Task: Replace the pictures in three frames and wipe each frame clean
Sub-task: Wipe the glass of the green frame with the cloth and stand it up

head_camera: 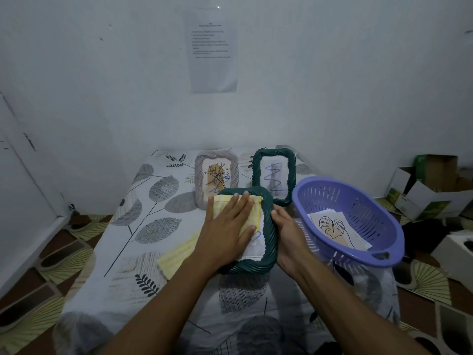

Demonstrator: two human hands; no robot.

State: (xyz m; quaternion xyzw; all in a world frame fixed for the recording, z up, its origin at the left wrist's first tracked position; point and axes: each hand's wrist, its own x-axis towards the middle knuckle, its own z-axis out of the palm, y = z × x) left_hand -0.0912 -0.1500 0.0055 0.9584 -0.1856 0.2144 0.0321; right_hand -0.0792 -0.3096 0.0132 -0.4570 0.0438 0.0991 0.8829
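Left grip [227,226] (fingers flat) presses cloth [176,253] on frame [269,242]; right grip [289,237] clasps its edge.

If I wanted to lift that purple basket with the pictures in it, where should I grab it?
Probably by the handle tab on the near rim of the purple basket, coming in from the near right side. The rim widens there and has a slot for fingers, while the walls are sloped and perforated. Keep it level, since loose pictures lie inside.

Left of the purple basket [330,194], the grey frame [198,180] and the green frame [290,175] stand in my way; farther left, the sheet [153,213] lies open.
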